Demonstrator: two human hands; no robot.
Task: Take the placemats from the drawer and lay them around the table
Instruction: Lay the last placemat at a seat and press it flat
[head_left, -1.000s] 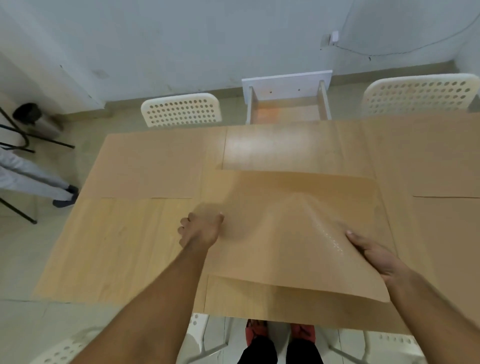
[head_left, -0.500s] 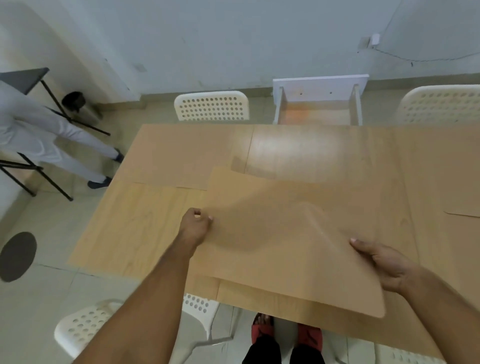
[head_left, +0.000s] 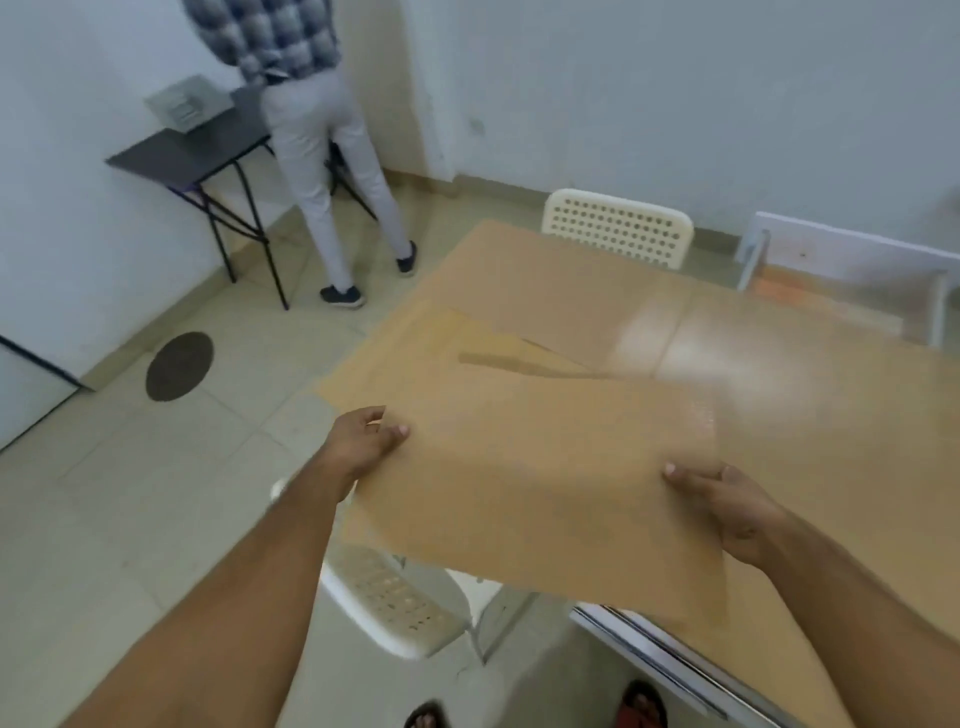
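The mat (head_left: 530, 483) hangs in mid-frame, held off the table (head_left: 779, 364) by both hands; its long axis runs left to right across the picture, from one hand to the other, with its near edge sagging over a white chair (head_left: 395, 597) at lower centre. The left hand (head_left: 363, 441) pinches the mat's left edge, thumb on top and fingers curled under; the right hand (head_left: 727, 499) clamps the right edge the same way, thumb laid flat on the upper face. Beyond the mat's far edge, toward upper centre, another mat (head_left: 545, 291) lies flat at the table's far left corner, in front of a second chair (head_left: 618, 228); the bare strip of table nearest the held mat lies just ahead of the left hand, so that hand looks nearer the likely spot. Motion blur hides whether the far edge touches the table. A person (head_left: 311, 130) stands at upper left, well apart.
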